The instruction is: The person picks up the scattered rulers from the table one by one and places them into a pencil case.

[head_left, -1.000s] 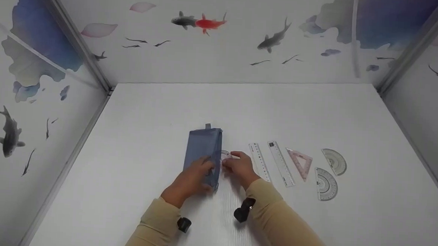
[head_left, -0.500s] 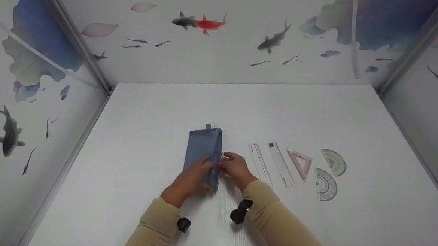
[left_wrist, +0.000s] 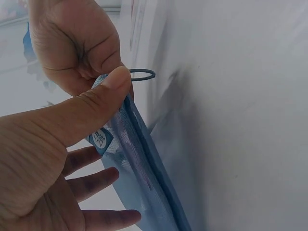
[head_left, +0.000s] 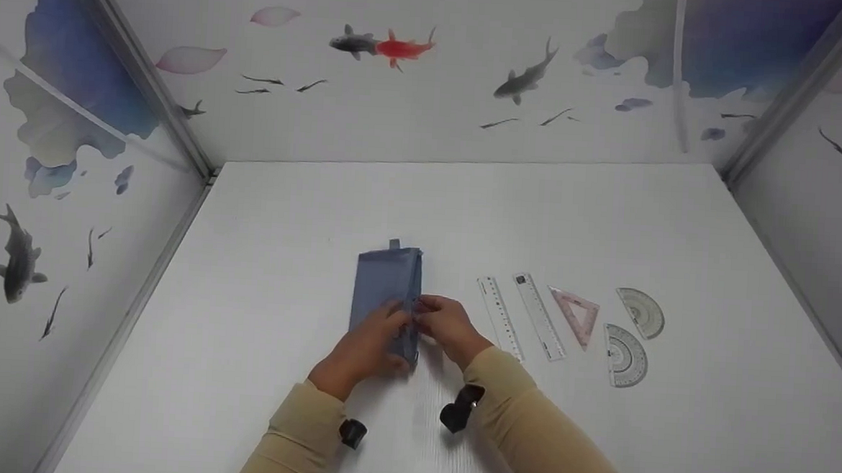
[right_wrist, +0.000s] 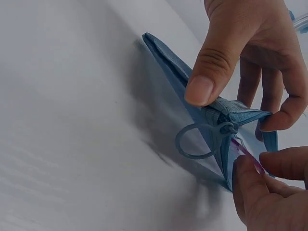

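A blue mesh zip pouch [head_left: 382,281] stands near the middle of the white table, its opening facing right. My left hand [head_left: 361,349] grips it by the zipper edge, the thumb [left_wrist: 118,79] lying over the rim and the other fingers along the far side. At the opening, my right hand [head_left: 455,332] pinches a thin, clear pinkish protractor [right_wrist: 259,167] between thumb and forefinger. Part of the protractor is inside the pouch, and the fingers cover most of the rest. From the zipper end hangs a blue ring pull [right_wrist: 179,144].
Right of the hands lie two clear rulers [head_left: 500,316], a pink set square [head_left: 560,296] and two clear protractors, one farther back [head_left: 644,313]. Walls printed with fish enclose the table on the back and sides.
My right hand has moved left up to the pouch opening, and the protractor has gone from sight in the head view. The pouch has shifted slightly left in my left hand.
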The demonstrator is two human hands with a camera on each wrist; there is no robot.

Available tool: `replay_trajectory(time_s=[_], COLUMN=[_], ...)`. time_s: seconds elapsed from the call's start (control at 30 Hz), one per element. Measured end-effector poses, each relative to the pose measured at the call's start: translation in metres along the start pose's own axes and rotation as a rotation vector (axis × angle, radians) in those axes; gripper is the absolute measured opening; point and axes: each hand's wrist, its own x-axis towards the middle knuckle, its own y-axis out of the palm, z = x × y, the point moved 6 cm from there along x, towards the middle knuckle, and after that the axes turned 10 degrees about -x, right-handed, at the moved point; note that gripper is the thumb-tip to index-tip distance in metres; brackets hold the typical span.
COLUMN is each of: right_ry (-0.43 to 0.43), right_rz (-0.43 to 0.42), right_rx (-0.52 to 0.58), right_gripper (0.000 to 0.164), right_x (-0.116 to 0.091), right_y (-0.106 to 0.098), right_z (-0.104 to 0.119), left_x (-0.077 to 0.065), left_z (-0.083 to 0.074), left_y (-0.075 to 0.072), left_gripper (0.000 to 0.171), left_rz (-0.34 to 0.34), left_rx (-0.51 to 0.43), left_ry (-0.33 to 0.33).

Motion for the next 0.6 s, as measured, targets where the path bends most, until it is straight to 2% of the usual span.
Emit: replay_trajectory(time_s=[0.17,0.5,0.6], right_ry=[0.007,0.02,0.0], right_rz=[-0.002,-0.047,-0.057], right_rx=[-0.018,-0.156,-0.185], right_gripper=[0.05,0.037,0.036], right_x=[-0.0009,-0.0022,-0.0033], right_y=[0.0016,0.0006,-0.0001], right_z=[0.0007,0.0019,0.0035], left_x=[0.0003,-0.0003,-0.0002], left_z=[-0.0003,-0.0003,-0.0002], left_y=[0.0001,-0.0011,-0.0005], left_gripper=[0.054,0.057,0.059], left_rz=[-0.008,-0.013,-0.011], left_rx=[-0.005,-0.031,-0.022], left_ry=[0.009,-0.028,-0.027])
